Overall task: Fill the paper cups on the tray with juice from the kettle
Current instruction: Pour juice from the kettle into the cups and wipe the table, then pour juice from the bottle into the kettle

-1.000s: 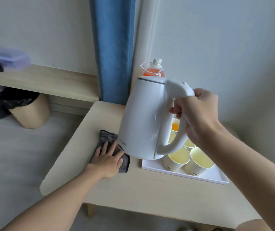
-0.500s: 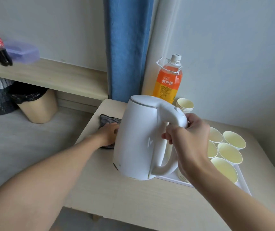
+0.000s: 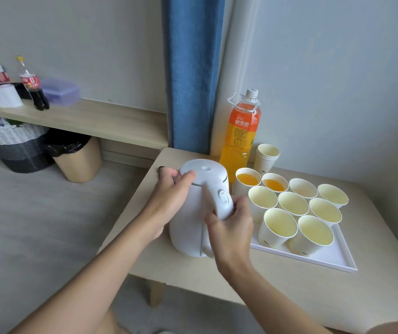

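Observation:
A white kettle (image 3: pixel 188 227) stands upright on the beige table, just left of the white tray (image 3: pixel 333 257). My right hand (image 3: pixel 231 227) is wrapped around its handle. My left hand (image 3: pixel 169 196) holds the kettle's upper left side, thumb over the lid rim. The tray carries several paper cups (image 3: pixel 280 225) in rows. Two cups at the back left, one (image 3: pixel 248 179) and its neighbour (image 3: pixel 273 184), hold orange juice; the others look pale inside. The dark cloth is almost fully hidden behind my left hand.
An orange juice bottle (image 3: pixel 240 133) and a stack of spare cups (image 3: pixel 266 156) stand at the table's back, by a blue curtain (image 3: pixel 193 68). A low shelf (image 3: pixel 84 119) on the left holds bottles and a plastic box; two bins sit beneath it.
The kettle has come down from a raised, tilted hold to upright on the table. My left hand left the cloth and took the kettle's side.

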Motion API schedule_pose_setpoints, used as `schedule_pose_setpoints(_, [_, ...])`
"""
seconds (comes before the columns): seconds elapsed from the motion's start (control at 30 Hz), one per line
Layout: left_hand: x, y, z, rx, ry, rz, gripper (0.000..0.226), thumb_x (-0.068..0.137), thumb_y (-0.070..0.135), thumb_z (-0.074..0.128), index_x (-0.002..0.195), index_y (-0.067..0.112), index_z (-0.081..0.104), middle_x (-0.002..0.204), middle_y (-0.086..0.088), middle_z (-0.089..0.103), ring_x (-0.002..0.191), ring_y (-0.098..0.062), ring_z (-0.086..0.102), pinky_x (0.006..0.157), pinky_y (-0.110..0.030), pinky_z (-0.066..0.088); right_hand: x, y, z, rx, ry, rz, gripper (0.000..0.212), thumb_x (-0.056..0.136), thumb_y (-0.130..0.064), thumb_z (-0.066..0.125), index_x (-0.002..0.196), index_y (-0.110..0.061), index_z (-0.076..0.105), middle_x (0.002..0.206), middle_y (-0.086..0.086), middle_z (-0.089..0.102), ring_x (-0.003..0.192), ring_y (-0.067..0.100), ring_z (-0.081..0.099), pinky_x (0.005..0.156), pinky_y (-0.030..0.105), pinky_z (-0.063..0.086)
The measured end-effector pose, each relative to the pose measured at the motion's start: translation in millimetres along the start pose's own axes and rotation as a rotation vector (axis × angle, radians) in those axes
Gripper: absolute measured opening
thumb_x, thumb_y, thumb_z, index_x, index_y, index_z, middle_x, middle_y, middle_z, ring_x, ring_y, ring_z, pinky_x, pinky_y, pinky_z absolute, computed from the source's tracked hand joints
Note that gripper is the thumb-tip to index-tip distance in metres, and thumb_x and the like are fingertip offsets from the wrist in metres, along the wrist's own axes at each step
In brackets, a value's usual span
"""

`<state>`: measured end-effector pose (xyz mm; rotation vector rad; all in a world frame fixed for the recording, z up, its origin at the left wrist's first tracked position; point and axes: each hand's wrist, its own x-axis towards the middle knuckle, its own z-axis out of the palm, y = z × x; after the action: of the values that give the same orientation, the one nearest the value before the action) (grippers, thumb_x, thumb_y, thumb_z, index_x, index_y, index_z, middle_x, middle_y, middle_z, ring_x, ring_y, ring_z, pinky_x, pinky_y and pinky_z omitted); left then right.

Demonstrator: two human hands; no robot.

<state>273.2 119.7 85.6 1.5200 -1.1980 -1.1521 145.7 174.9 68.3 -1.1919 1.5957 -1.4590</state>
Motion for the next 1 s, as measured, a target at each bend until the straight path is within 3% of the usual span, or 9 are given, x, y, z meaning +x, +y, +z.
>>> schedule_pose_setpoints(0.1, [1, 8, 5, 0.022, 0.046, -0.046, 0.043, 0.098, 0.051, 0.058, 0.111, 0.016, 0.038, 0.103, 0.004, 0.046, 0.085, -0.010, 0.048, 0.072, -0.031, 0.039, -16, 7, 6, 0.047, -0.188, 0.063, 0.032, 0.079, 0.002, 0.061, 0.092, -0.021, 0.043, 0.085, 0.001, 0.055, 0.073, 0.012, 0.054, 0.057, 0.021, 0.046])
schedule_pose_setpoints(0.2, [5, 8, 5, 0.034, 0.098, -0.083, 0.043, 0.095, 0.045, 0.064, 0.111, 0.018, 0.034, 0.123, -0.002, 0.048, 0.107, -0.016, 0.052, 0.083, -0.034, 0.042, -27, 11, 16, 0.035, -0.338, 0.073, 0.033, 0.085, -0.005, 0.061, 0.094, -0.026, 0.036, 0.090, -0.001, 0.052, 0.078, 0.014, 0.054, 0.062, 0.031, 0.049])
schedule_pose_setpoints(0.33, [11, 7, 4, -0.022, 0.134, -0.141, 0.048, 0.093, 0.040, 0.067, 0.120, 0.018, 0.033, 0.134, -0.004, 0.047, 0.120, -0.022, 0.053, 0.095, -0.038, 0.045, -29, 6, 22, 0.034, -0.427, 0.020, 0.032, 0.092, -0.010, 0.061, 0.099, -0.024, 0.033, 0.096, -0.006, 0.050, 0.083, 0.006, 0.051, 0.065, 0.015, 0.046])
schedule_pose_setpoints(0.47, [16, 14, 3, -0.078, 0.150, -0.207, 0.056, 0.086, 0.036, 0.071, 0.125, 0.017, 0.036, 0.137, -0.008, 0.049, 0.123, -0.028, 0.057, 0.107, -0.048, 0.048, -27, 2, 26, 0.010, -0.470, 0.017, 0.028, 0.095, -0.011, 0.059, 0.104, -0.017, 0.033, 0.095, -0.008, 0.049, 0.082, 0.005, 0.048, 0.065, 0.012, 0.045])
schedule_pose_setpoints(0.6, [6, 23, 3, -0.090, 0.202, -0.178, 0.061, 0.076, 0.043, 0.070, 0.121, 0.019, 0.036, 0.137, -0.010, 0.051, 0.114, -0.030, 0.062, 0.102, -0.051, 0.053, -25, 3, 37, -0.044, -0.474, 0.007, 0.026, 0.096, -0.012, 0.057, 0.100, -0.017, 0.032, 0.091, -0.009, 0.051, 0.080, 0.005, 0.049, 0.063, 0.009, 0.043])
schedule_pose_setpoints(0.73, [-22, 20, -6, -0.061, 0.169, -0.073, 0.070, 0.065, 0.058, 0.068, 0.121, 0.026, 0.040, 0.132, -0.002, 0.054, 0.112, -0.020, 0.064, 0.098, -0.045, 0.055, -24, 9, 48, -0.182, -0.440, -0.092, 0.027, 0.095, -0.017, 0.057, 0.097, -0.017, 0.031, 0.091, -0.003, 0.053, 0.074, 0.006, 0.046, 0.061, 0.012, 0.042])
schedule_pose_setpoints(0.83, [-38, 6, -12, 0.050, 0.096, -0.060, 0.082, 0.057, 0.053, 0.076, 0.126, 0.026, 0.041, 0.130, 0.002, 0.054, 0.116, -0.015, 0.062, 0.095, -0.038, 0.055, -22, 5, 56, -0.259, -0.442, -0.264, 0.030, 0.093, -0.031, 0.046, 0.113, -0.009, 0.044, 0.105, 0.007, 0.060, 0.090, 0.009, 0.054, 0.082, 0.019, 0.046])
schedule_pose_setpoints(0.9, [-42, -4, -12, 0.120, 0.071, -0.078, 0.069, 0.071, 0.042, 0.083, 0.124, 0.024, 0.044, 0.127, 0.002, 0.054, 0.112, -0.013, 0.062, 0.088, -0.033, 0.054, -24, 1, 59, -0.140, -0.487, -0.316, 0.027, 0.098, -0.014, 0.038, 0.121, -0.010, 0.052, 0.109, 0.006, 0.062, 0.104, 0.015, 0.057, 0.092, 0.030, 0.047])
schedule_pose_setpoints(1.0, [-39, -12, -17, 0.132, 0.120, -0.035, 0.061, 0.074, 0.030, 0.087, 0.119, 0.028, 0.047, 0.124, 0.002, 0.059, 0.106, -0.013, 0.065, 0.090, -0.038, 0.057, -25, 2, 47, -0.182, -0.652, -0.210, 0.038, 0.090, 0.004, 0.044, 0.122, -0.016, 0.051, 0.108, -0.007, 0.061, 0.107, 0.002, 0.057, 0.089, 0.019, 0.049])
